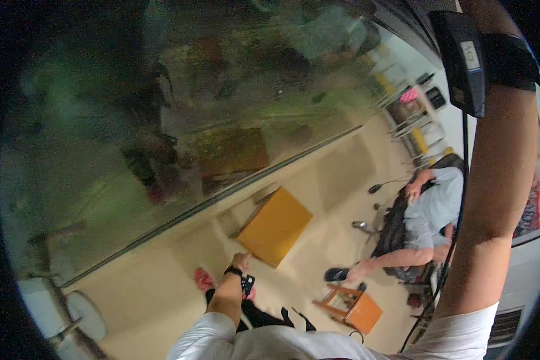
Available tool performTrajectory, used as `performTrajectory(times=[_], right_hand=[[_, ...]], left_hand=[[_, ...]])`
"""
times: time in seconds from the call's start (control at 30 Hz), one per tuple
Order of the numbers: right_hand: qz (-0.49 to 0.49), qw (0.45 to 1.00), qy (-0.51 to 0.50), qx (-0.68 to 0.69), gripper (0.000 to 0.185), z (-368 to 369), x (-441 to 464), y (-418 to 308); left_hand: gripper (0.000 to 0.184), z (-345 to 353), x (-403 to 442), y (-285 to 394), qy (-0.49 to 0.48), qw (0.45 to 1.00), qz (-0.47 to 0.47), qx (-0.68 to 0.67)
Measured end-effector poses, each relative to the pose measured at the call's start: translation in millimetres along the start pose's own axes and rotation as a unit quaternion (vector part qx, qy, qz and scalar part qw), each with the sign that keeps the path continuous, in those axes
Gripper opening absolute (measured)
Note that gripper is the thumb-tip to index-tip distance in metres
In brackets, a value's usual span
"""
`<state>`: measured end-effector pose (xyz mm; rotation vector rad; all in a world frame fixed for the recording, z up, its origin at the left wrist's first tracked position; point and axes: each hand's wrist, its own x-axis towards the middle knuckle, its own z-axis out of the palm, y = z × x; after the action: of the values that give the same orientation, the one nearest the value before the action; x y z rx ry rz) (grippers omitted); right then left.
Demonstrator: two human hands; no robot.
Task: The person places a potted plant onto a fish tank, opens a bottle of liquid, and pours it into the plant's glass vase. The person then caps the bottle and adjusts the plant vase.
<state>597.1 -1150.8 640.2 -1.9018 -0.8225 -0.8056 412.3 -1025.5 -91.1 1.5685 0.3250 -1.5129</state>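
Brown box (279, 225) on beige floor (318, 255)

Beige floor (324, 246), dark glass (90, 192), orange stool (365, 312)

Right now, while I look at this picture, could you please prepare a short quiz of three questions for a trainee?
1. What is nearest to the wearer's left hand?
a) the seated person
b) the brown box
c) the orange stool
2. True or false: the wearer's shoes are red.
3. What is strapped around the wearer's raised right arm?

Key:
1. b
2. True
3. A dark device with a small white label
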Motion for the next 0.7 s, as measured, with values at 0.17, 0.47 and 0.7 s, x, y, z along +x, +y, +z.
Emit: performTrajectory(times=[0.17,0.47,0.7], right_hand=[[0.008,1.000,-0.002,-0.010,0.032,3,10,1],[0.012,0.999,0.013,0.038,0.036,-10,33,14],[0.030,0.997,0.022,-0.074,0.027,-24,28,21]], left_hand=[[0.050,59,107,-30,0.035,0.979,0.159,-0.127],[0.057,-46,132,-103,0.065,0.982,0.131,-0.118],[0.054,-150,41,-164,0.256,0.961,0.106,-0.019]])
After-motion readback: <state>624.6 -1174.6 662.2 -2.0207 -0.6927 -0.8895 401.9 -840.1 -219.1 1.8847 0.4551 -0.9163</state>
